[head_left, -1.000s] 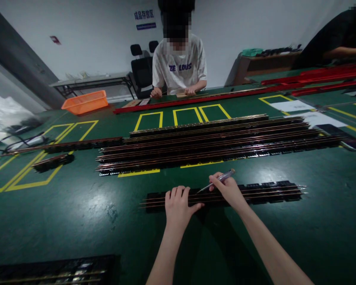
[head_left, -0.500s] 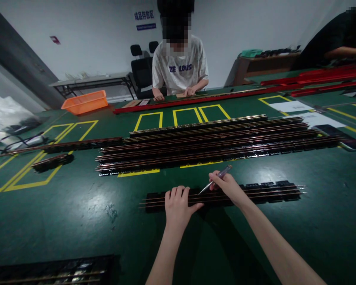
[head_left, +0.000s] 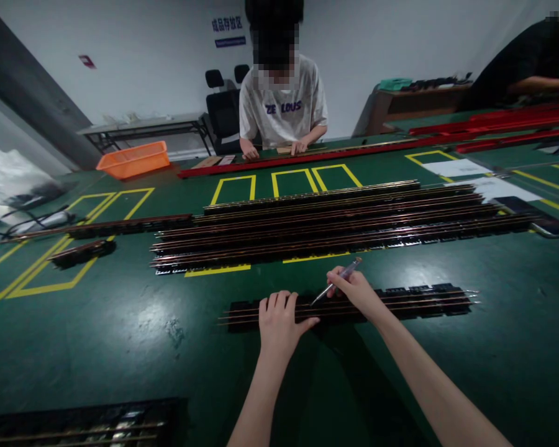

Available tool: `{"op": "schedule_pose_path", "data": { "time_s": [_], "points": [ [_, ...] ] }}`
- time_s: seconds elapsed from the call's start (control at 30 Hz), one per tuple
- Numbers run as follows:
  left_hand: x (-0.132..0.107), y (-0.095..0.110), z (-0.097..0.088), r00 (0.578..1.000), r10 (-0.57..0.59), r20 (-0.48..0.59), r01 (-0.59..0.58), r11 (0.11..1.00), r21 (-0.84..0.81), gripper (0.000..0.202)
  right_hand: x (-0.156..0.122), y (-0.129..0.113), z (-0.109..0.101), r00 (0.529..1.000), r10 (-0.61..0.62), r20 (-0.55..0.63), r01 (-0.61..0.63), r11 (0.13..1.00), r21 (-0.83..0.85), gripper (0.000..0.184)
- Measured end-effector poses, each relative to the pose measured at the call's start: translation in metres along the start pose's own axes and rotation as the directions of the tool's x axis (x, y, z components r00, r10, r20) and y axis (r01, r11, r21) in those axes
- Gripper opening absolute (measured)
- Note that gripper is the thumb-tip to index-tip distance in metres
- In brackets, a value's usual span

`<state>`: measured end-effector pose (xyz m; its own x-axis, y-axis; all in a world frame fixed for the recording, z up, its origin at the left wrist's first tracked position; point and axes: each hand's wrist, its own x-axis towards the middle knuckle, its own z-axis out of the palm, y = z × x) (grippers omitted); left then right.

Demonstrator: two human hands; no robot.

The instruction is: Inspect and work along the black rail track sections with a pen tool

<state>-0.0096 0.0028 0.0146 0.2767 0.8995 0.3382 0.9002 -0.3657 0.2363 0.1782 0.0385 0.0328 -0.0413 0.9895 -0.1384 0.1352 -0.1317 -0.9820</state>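
A short black rail piece with thin copper strips (head_left: 414,300) lies across the green table in front of me. My left hand (head_left: 279,321) rests on it with fingers curled over its far edge, pressing it down. My right hand (head_left: 356,293) pinches a slim clear-handled screwdriver (head_left: 338,279) like a pen. Its tip points down-left at the rail, just right of my left thumb.
A stack of long black-and-copper rails (head_left: 335,220) lies beyond. Another black piece (head_left: 81,424) sits at the near left edge. A person in a white T-shirt (head_left: 283,105) works on a red rail (head_left: 307,158) opposite. An orange basket (head_left: 134,159) stands far left.
My right hand has tilted the screwdriver a little more upright and shifted slightly left and away. My left hand has stayed on the rail.
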Motion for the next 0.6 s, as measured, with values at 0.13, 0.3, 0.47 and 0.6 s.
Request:
{"op": "schedule_pose_path", "data": {
  "time_s": [0.13,0.3,0.47,0.6],
  "points": [
    [-0.0003,0.0008,-0.0002,1.0,-0.007,-0.015,0.007,1.0,0.0,0.044,0.001,0.0033,0.0005,1.0,-0.005,0.001,0.005,1.0,-0.015,0.034],
    [-0.0002,0.0017,-0.0004,1.0,-0.008,-0.012,0.008,1.0,0.002,0.043,0.0006,0.0015,0.0023,1.0,-0.009,-0.012,0.009,0.999,-0.04,0.036],
    [-0.0004,0.0016,-0.0006,1.0,-0.011,-0.003,0.011,1.0,0.001,0.043,0.0001,0.0019,0.0026,0.999,-0.022,-0.048,0.019,0.998,-0.063,0.039],
    [-0.001,0.001,0.0005,1.0,-0.003,-0.017,0.003,1.0,0.01,0.044,-0.001,0.0015,0.0019,0.998,-0.028,-0.053,0.025,0.998,-0.061,0.039]
  ]
}}
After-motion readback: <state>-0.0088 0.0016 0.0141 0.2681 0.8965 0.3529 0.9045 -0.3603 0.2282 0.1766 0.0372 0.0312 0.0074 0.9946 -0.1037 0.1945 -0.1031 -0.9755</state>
